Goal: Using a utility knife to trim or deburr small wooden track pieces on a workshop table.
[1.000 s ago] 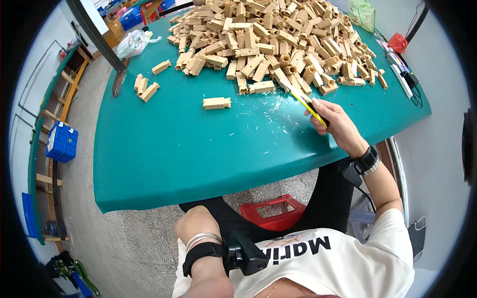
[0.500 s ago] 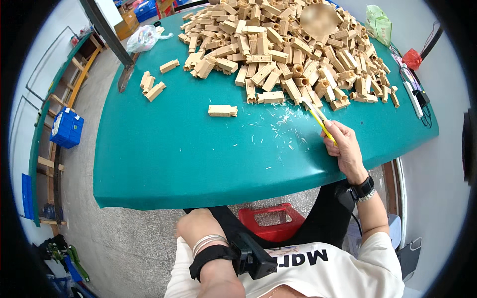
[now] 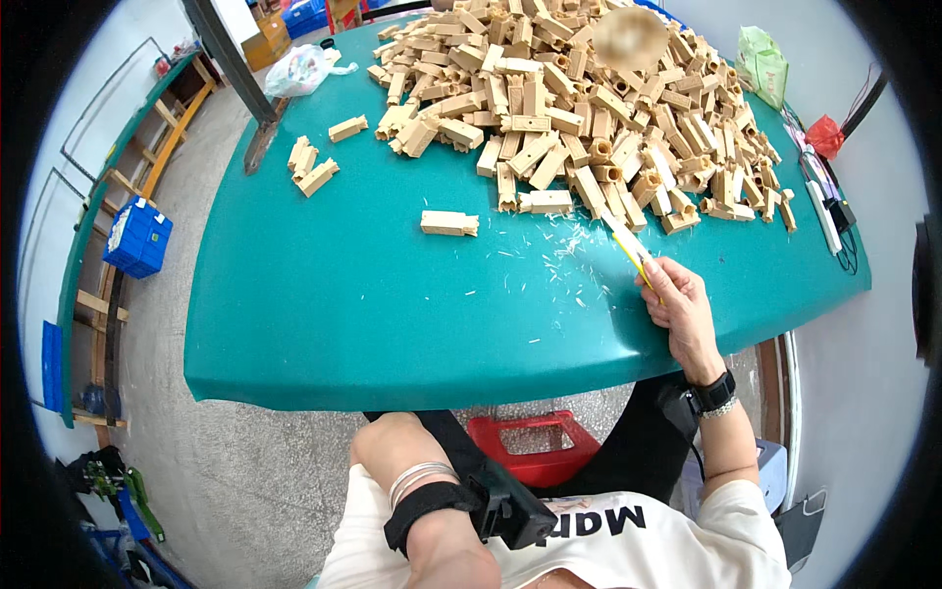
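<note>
My right hand (image 3: 680,299) is closed around a yellow utility knife (image 3: 633,253) over the green tabletop. The knife slants up and left, its tip by the near edge of a large heap of pale wooden blocks (image 3: 530,123) with notched ends. One such block (image 3: 449,224) lies apart, left of the knife. Thin pale shavings (image 3: 564,260) are scattered left of my right hand. My left hand (image 3: 392,444) is low at the table's near edge, over my lap; its fingers are hidden, so I cannot tell what they do.
Several loose blocks (image 3: 316,177) lie at the table's far left, near a metal post (image 3: 231,64) and a white plastic bag (image 3: 299,71). A green bag (image 3: 762,64) and a power strip (image 3: 822,218) are at the right edge. A red stool (image 3: 491,454) stands below.
The whole scene has shifted slightly in the picture as the view moved. My right hand still grips the knife beside the heap; my left hand stays low near the table edge.
</note>
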A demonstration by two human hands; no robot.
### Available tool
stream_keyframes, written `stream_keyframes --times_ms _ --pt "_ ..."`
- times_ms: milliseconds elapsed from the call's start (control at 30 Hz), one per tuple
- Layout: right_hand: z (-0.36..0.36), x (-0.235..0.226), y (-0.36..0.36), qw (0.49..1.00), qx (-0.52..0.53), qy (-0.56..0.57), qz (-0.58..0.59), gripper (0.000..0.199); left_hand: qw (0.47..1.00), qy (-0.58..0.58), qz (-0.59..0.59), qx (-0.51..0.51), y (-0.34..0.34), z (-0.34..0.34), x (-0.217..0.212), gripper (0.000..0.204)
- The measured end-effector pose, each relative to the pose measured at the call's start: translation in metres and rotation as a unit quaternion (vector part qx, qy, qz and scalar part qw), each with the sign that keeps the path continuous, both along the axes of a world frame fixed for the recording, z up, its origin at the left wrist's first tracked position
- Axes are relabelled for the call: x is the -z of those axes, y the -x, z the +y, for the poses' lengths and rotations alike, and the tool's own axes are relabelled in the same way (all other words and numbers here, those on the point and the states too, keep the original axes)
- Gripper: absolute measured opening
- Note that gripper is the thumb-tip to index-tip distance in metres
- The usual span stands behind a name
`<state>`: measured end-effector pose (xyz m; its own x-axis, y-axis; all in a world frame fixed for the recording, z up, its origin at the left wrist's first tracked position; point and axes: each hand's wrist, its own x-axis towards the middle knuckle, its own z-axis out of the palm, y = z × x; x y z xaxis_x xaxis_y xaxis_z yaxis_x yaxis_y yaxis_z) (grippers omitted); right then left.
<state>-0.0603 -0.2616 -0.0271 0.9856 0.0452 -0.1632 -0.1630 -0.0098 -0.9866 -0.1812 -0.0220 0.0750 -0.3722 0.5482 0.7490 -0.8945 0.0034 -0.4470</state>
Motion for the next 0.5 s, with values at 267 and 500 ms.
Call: stream_keyframes --times_ms 267,500 --pt "0.019 0.007 0.006 0.815 0.026 0.472 -0.335 0.02 0.987 0.097 -0.102 -0.074 0.034 -0.001 0.055 0.049" --pt "0.028 0.013 0.013 0.707 -0.081 0.602 -0.361 0.066 0.967 0.163 -0.144 0.133 0.031 0.013 0.026 0.059"
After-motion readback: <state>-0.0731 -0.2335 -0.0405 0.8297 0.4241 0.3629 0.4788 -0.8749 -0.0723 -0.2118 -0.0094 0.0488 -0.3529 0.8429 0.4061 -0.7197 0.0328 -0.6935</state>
